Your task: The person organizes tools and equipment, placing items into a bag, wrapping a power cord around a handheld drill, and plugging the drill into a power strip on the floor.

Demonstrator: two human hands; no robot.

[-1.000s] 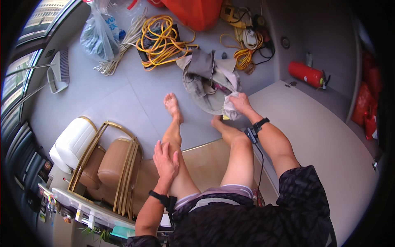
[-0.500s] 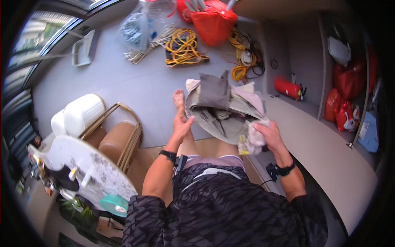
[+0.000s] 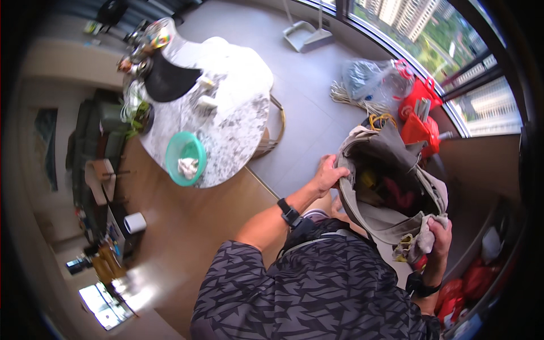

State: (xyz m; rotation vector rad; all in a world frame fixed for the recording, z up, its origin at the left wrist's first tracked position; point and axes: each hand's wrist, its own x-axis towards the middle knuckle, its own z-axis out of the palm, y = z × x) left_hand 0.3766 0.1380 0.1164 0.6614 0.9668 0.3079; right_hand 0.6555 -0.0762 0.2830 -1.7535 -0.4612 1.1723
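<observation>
A large grey canvas bag (image 3: 391,146) hangs in front of me with its mouth spread wide. Inside it, something yellow and something reddish show in the shadow, too dark to name. My left hand (image 3: 330,175) is closed on the left side of the bag's rim, thumb over the edge. On the right, my right hand (image 3: 440,237) is closed round a crumpled grey-white cloth (image 3: 425,234) at the bag's near right rim. Yellow patches show below that cloth. Whether the right fingers also grip the rim cannot be made out.
A marble-topped table (image 3: 241,122) stands left, bearing a green basin (image 3: 187,148) with a white cloth inside. Beyond the bag are red bags (image 3: 419,133), a clear plastic bag (image 3: 365,79) and coiled rope (image 3: 357,102). A dustpan (image 3: 300,37) stands near the window.
My view has swung left, bringing the table and room into sight. The canvas bag, held by both hands, now sits further right, and its mouth faces me more.
</observation>
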